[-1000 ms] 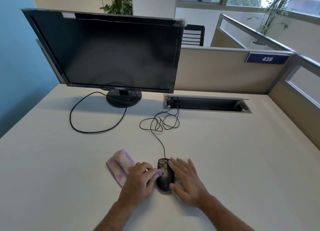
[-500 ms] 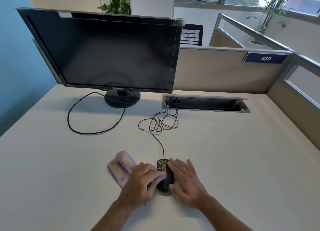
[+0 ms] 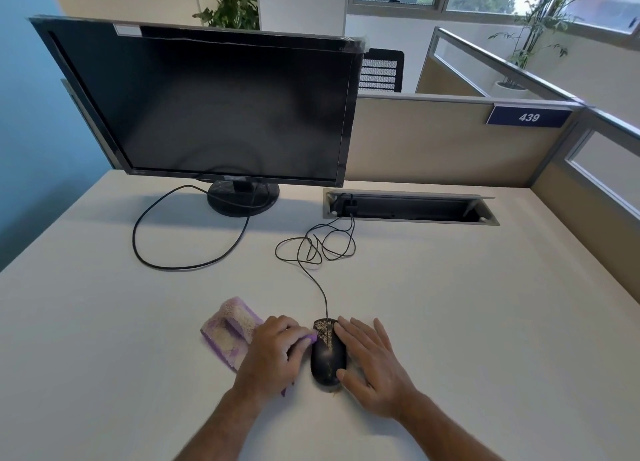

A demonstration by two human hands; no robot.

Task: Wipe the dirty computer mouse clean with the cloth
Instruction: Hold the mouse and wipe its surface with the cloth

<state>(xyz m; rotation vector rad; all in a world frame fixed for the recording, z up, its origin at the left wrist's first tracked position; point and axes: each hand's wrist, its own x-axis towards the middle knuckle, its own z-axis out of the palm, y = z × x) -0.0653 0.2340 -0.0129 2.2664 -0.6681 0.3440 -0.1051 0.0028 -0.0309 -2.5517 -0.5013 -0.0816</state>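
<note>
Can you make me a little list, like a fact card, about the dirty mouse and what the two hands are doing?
mouse: black mouse on the white desk, pale specks on its front half
cloth: purple and white cloth, left of the mouse
left hand: left hand presses a bit of cloth against the mouse's left side
right hand: right hand lies flat, steadying the right side
cable: cable runs to the desk slot

Nubby cloth point(image 3: 230, 336); speckled plastic mouse point(image 3: 328, 355)
</note>
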